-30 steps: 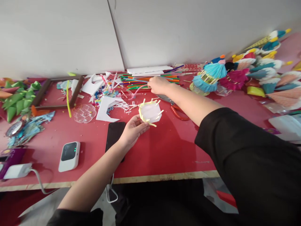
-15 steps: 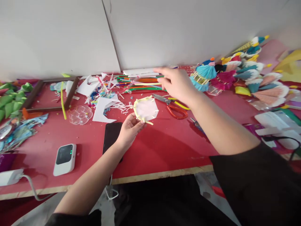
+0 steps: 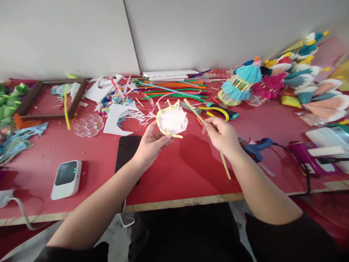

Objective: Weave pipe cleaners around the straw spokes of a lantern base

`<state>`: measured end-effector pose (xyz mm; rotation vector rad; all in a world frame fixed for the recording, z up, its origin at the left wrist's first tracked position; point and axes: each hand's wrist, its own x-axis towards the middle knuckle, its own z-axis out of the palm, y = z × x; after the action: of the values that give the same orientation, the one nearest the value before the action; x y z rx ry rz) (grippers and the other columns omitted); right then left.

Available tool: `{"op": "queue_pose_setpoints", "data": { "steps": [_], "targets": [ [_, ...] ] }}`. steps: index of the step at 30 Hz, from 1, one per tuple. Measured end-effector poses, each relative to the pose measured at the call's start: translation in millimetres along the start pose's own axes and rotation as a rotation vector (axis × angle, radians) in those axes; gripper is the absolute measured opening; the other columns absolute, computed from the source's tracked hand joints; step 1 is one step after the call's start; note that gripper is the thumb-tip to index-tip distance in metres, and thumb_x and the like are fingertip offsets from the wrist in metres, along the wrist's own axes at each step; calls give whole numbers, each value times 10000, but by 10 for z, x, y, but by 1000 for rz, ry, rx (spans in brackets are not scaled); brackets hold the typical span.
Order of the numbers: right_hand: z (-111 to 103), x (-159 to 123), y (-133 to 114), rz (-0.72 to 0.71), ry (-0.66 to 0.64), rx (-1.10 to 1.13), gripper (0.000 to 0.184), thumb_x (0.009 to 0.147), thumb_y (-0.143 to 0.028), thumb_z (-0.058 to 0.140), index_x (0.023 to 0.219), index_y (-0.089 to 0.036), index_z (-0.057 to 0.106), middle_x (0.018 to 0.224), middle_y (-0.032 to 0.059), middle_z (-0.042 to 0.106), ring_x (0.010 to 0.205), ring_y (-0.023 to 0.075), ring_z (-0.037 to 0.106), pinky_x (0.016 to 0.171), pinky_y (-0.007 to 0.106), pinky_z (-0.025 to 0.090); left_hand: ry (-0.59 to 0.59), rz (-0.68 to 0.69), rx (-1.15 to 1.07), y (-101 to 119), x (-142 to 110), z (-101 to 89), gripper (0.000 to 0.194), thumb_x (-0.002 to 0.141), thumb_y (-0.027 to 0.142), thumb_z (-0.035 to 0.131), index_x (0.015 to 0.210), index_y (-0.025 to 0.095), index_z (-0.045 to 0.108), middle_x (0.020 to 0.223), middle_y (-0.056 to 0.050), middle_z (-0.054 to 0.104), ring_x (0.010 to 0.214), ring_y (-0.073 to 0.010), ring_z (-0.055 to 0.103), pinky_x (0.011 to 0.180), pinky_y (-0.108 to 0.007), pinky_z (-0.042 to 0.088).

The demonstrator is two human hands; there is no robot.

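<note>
A: How are the fingers set?

B: The left hand (image 3: 151,147) pinches the white, many-sided flat piece (image 3: 172,118) between thumb and fingers at its near left edge. The right hand (image 3: 222,137) has thumb and fingertips closed on a slim, pale yellow fuzzy strip (image 3: 192,108).

A: Where is the piece?

B: Held up over the red tabletop (image 3: 174,178), apart from the strip's tip. Short pale sticks stand around its rim, along with soft-looking yellow edging.

A: Heavy?

B: Light, I'd judge, and fairly stiff, but the sticks could knock loose. I'd grip the flat edge between them. The strip looks soft and bendable, hardly slippery; hold it near the working end so it doesn't sag.

A: And farther out?

B: Scissors, partly hidden, lie beyond the right fingers. The black phone (image 3: 127,150) lies by the left wrist, and the blue glue gun (image 3: 258,148) beside the right forearm.
</note>
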<state>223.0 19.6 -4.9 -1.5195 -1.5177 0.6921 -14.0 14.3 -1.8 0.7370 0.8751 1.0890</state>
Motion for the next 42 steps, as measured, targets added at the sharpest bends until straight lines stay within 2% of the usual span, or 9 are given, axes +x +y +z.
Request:
{"op": "queue_pose_setpoints", "data": {
  "steps": [5,8,11,14,18,22,28,38,42],
  "targets": [
    [95,-64,83,24,-20,79,193,886,-275,554,1064,-230,613,534,-81,537,479,121,513,508,248,407,-66,-11,11,15,-33,41,677,648,151,886,1206,277,524,893,32,754,802,-102,707,754,-215,565],
    [104,-104,109,-40,-165,-140,122,851,-239,583,946,-230,659,589,-40,605,525,141,576,540,274,452,-84,14,31,23,-48,49,653,669,175,885,1201,271,519,885,40,751,804,-97,703,757,-210,563],
    [125,-160,60,-294,-40,-365,105,857,-284,634,892,-217,707,833,58,685,766,214,662,686,368,540,-91,30,59,19,-57,58,591,692,186,879,1172,253,540,884,34,751,828,-107,709,763,-216,563],
    [147,-234,-56,-587,184,-338,66,884,-238,637,911,-214,692,897,75,674,858,228,665,781,410,564,-84,22,73,0,-66,77,523,713,196,874,1131,224,561,924,10,764,849,-113,717,776,-216,566],
    [186,-337,-195,-881,108,-182,186,882,-165,693,1059,-216,664,816,28,693,729,162,657,687,316,579,-102,12,83,-22,-85,108,480,731,187,869,1101,198,563,987,-20,777,916,-137,735,842,-245,580],
    [250,-377,-226,-892,45,-222,214,924,-141,678,1130,-200,677,849,30,751,747,132,700,706,258,598,-124,-22,135,-15,-93,120,504,718,192,885,1115,171,575,1083,-67,778,979,-172,742,865,-264,583],
    [269,-371,-204,-817,22,-209,174,947,-136,631,1051,-254,706,886,19,763,800,140,722,739,265,604,-129,-43,166,-14,-78,109,503,664,215,923,1085,173,650,1007,-56,790,917,-177,745,820,-264,589],
    [304,-369,-188,-844,81,-200,250,952,-99,584,1072,-278,711,862,12,738,800,149,713,743,293,597,-118,-22,110,-34,-93,124,352,694,267,911,980,162,734,901,-36,783,839,-142,733,846,-263,589],
    [284,-376,-216,-867,107,-246,248,931,-93,626,1080,-267,720,865,17,758,800,150,724,762,283,605,-138,1,67,-43,-71,119,266,699,248,906,887,167,736,873,-26,785,776,-117,720,772,-224,585]
  ]
}}
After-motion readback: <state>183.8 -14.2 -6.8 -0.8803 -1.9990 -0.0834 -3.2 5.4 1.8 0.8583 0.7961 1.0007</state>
